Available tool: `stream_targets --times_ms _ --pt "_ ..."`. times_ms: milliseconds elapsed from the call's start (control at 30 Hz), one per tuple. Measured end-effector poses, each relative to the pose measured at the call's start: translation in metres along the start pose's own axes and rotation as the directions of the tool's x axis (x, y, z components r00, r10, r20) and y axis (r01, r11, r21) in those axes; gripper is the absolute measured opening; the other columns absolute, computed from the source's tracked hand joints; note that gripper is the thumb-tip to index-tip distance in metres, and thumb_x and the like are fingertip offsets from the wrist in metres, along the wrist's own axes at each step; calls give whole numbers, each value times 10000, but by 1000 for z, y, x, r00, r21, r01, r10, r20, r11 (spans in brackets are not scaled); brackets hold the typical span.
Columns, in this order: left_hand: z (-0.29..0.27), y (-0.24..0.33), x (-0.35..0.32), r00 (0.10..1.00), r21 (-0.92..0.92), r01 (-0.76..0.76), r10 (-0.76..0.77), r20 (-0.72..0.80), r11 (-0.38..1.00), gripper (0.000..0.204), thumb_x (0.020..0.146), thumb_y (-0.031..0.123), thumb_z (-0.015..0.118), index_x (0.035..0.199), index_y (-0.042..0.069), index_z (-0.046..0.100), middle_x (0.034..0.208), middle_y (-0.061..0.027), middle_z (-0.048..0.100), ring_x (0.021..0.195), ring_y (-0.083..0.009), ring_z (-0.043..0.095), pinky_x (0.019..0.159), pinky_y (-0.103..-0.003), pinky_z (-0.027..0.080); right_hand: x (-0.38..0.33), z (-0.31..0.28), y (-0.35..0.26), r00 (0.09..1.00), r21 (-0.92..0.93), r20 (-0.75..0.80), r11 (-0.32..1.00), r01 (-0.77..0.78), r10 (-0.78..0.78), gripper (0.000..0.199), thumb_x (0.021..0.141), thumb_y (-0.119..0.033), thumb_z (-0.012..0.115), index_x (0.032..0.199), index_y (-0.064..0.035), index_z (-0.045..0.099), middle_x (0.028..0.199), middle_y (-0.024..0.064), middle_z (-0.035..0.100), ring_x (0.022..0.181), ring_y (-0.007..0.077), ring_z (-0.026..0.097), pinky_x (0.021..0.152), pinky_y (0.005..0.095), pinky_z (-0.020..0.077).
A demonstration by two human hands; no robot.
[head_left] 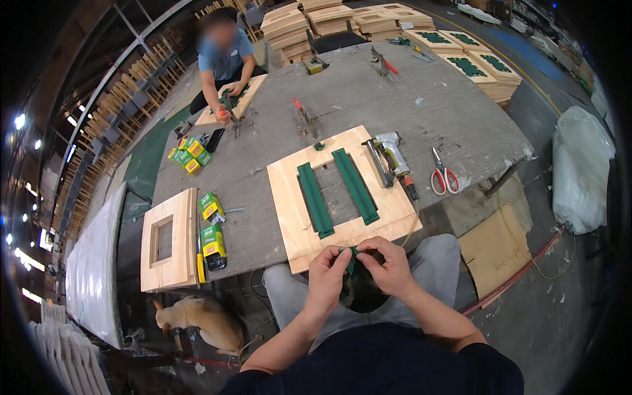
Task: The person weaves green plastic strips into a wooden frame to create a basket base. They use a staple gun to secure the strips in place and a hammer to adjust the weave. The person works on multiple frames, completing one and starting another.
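Observation:
Both my hands are closed in a pinch at the near edge of a pale wooden frame [289,230]. My left hand [327,276] and my right hand [393,268] hold a piece of green webbing [351,262] between their fingertips. Two longer green webbing strips, a left one [316,201] and a right one [355,186], lie across the frame's square opening. A small green scrap [318,146] rests on its far side. On the frame's right side lies an air staple gun [395,158]. Below my hands, a dark rounded thing [364,299] shows between my knees.
Red-handled scissors [444,179] lie right of the frame. Left are small green-yellow boxes [212,240], a yellow-handled tool [200,266] and stacked frames [150,253]. A dog [204,322] lies below the table [257,151]. Across it, a person [227,62] works on another frame.

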State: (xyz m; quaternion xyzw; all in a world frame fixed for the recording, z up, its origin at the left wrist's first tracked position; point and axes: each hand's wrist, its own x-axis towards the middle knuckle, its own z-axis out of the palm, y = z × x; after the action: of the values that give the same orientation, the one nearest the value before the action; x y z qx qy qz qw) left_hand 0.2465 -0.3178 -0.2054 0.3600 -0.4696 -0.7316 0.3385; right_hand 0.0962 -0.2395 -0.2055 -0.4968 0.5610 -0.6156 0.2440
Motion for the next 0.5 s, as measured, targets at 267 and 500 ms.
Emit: stream_targets --times_ms 267,500 --pt "-3 1 1 998 -5 53 -53 16 999 139 1035 153 667 987 25 690 833 56 596 778 -27 497 703 -200 396 -1 2 -1 997 -130 -42 990 60 -66 190 878 11 741 1066 -15 727 945 140 729 848 283 726 754 338 558" --pt "-3 -3 7 999 37 -40 39 34 999 195 1013 70 661 1192 16 607 958 3 637 879 -64 572 797 -225 466 1 3 0 991 -210 -72 973 97 -115 179 867 40 736 1042 4 734 942 151 728 854 282 726 754 333 560"
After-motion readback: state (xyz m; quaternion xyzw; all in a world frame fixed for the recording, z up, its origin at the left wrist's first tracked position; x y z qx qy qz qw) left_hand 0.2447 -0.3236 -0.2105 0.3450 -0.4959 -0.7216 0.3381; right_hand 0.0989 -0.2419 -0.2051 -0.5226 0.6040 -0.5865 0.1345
